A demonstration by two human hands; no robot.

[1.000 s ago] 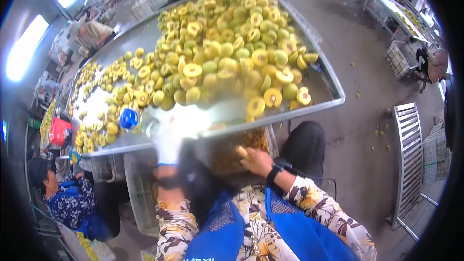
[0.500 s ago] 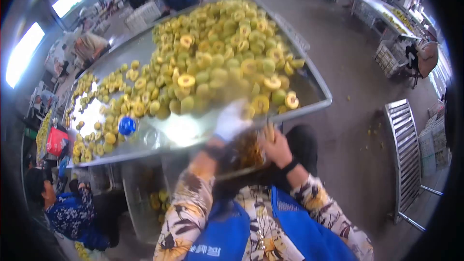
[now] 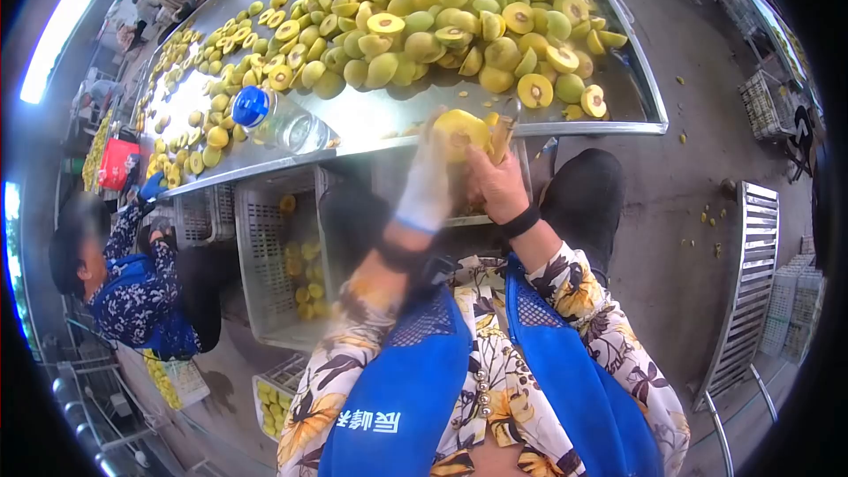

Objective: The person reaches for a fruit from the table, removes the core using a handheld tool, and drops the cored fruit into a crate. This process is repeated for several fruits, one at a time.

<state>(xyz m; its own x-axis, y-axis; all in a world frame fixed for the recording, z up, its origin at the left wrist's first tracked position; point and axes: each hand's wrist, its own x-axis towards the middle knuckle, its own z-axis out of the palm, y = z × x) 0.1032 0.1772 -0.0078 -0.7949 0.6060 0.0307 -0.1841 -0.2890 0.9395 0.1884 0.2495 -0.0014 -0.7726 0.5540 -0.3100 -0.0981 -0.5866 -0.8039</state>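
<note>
My left hand [image 3: 427, 178], in a white glove and blurred by motion, grips a yellow peach half [image 3: 461, 132] with its cut face showing. Close against it, my bare right hand [image 3: 496, 184] is closed around a short tan-handled tool [image 3: 502, 140]; the tool's working end cannot be made out. Both hands are together just over the near edge of the metal table [image 3: 609, 128]. Beyond them lies a large heap of green-yellow peach halves [image 3: 459, 26], several showing brown pit hollows or pits.
A clear bottle with a blue cap [image 3: 291, 128] lies on the table at left. Below stands a crate [image 3: 265, 256] holding some fruit. A co-worker [image 3: 141, 291] sits at left. A slatted metal rack [image 3: 746, 291] stands at right, and fruit scraps [image 3: 711, 216] lie on the floor.
My head view has tilted downward, so the table appears higher. My left hand has come from the heap's edge to beside my right hand, with a peach half between them.
</note>
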